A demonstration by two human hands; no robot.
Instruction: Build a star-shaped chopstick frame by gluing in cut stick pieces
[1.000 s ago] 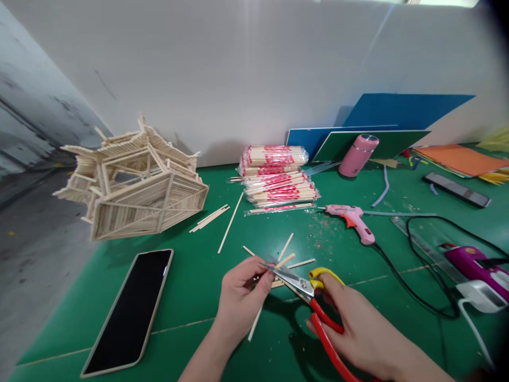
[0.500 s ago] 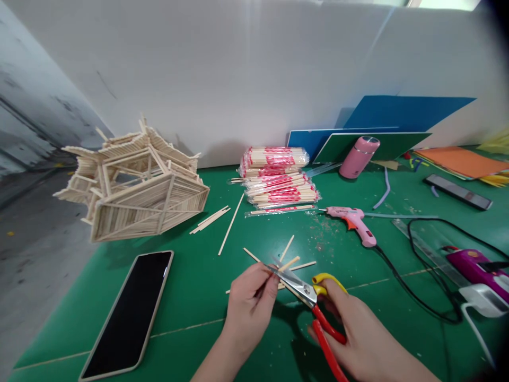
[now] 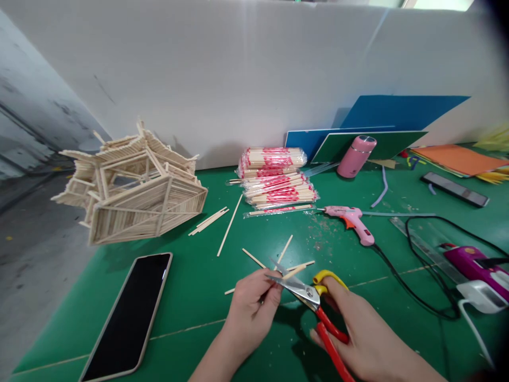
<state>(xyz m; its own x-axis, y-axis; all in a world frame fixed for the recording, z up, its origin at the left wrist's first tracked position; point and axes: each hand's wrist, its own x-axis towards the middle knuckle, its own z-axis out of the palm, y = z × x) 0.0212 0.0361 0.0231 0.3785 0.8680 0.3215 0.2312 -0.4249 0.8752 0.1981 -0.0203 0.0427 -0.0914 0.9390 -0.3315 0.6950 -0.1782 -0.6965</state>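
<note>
My left hand (image 3: 254,305) is closed, pinching a short wooden stick (image 3: 296,271) whose end pokes out past the fingertips. My right hand (image 3: 358,323) grips scissors (image 3: 308,292) with red and yellow handles. Their blades are parted around the stick, close to my left fingertips. Several loose wooden sticks (image 3: 230,225) lie on the green table beyond and beneath my hands, some crossing each other. At the left stands a model building (image 3: 151,207) made of wooden sticks. Wrapped chopsticks (image 3: 278,185) are piled by the back wall.
A phone (image 3: 129,315) lies at front left. To the right are a pink glue gun (image 3: 350,220) with a black cord, a pink bottle (image 3: 357,156), a clear ruler (image 3: 425,249) and a purple device (image 3: 473,265). Coloured boards (image 3: 369,146) lean on the wall; orange paper (image 3: 461,159) lies far right.
The pinched stick's free end has swung slightly right and down between the scissor blades. Both hands stay close together, and the view has shifted a little.
</note>
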